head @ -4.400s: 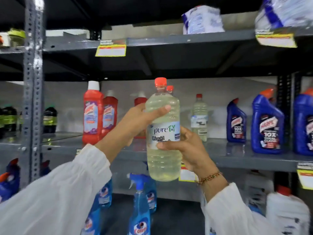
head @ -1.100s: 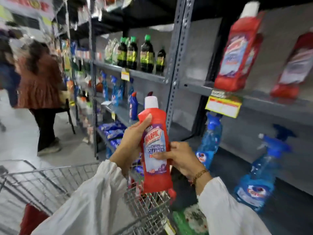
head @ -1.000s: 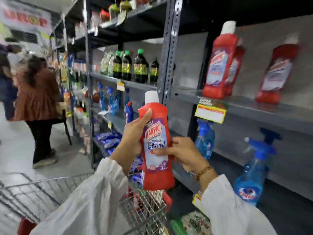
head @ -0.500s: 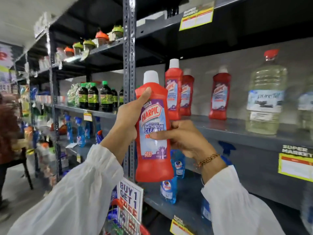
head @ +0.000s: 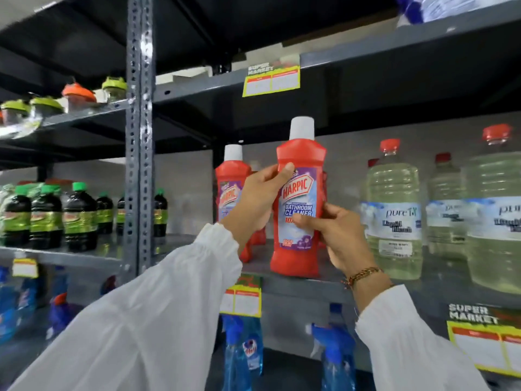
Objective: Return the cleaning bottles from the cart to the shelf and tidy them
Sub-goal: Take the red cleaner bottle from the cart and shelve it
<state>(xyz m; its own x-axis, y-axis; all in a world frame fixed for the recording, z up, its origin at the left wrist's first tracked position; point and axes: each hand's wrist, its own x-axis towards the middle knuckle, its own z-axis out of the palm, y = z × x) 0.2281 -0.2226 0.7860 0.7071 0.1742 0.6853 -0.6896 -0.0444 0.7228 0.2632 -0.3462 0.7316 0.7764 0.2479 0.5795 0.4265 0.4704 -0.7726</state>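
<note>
Head view, Harpic Bathroom Cleaner bottle, both hands

Grey metal shelving is seen across the whole view, carried by a perforated upright post. A pale grey wall is visible behind the boards. Yellow price tags are fixed to the shelf edges. The undersides are left in shadow.

A shop: grey metal shelving stocked with rows of cleaning bottles and "SUPER MARKET" price tags.
</note>
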